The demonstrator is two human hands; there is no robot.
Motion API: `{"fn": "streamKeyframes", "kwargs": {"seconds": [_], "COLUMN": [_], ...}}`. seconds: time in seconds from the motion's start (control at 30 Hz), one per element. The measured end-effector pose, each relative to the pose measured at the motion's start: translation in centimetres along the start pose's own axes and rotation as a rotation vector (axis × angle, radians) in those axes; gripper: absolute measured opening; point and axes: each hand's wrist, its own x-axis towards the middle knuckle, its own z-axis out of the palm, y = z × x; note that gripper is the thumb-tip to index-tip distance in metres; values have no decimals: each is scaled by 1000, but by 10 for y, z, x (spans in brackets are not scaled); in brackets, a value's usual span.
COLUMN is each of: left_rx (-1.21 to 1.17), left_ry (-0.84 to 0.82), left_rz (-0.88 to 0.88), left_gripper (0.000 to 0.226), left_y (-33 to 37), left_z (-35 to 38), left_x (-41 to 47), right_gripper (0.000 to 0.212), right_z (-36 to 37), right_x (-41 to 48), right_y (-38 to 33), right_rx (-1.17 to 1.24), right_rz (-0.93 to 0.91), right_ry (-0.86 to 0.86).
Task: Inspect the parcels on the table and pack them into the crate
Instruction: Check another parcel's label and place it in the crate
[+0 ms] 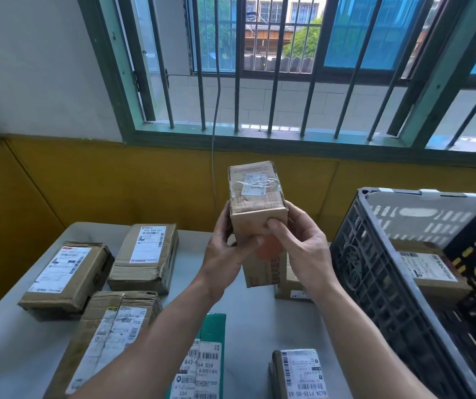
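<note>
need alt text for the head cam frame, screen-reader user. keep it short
A person's left grip and right grip hold a small taped cardboard parcel upright above a grey table. Several labelled parcels lie on the table, and a dark slotted crate at the right holds another labelled box. A barred window fills the wall behind.

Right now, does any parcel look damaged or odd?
Yes. The held box has wrinkled tape bunched across its label, and the near-left parcel is creased, its label split along the seam.

Taped cardboard parcel [255,203] upright beside dark crate [375,272]
</note>
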Motion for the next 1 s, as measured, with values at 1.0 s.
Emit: {"fn": "streamKeyframes", "kwargs": {"seconds": [1.0], "left_rx": [-66], "left_ry": [17], "left_rz": [-71], "left_gripper": [48], "left_y": [-1], "left_z": [-2], "left_x": [0], "right_gripper": [53], "right_z": [0], "right_x": [-8], "right_y": [1], "right_rx": [-108], "right_rz": [66], "right_ry": [-9]}}
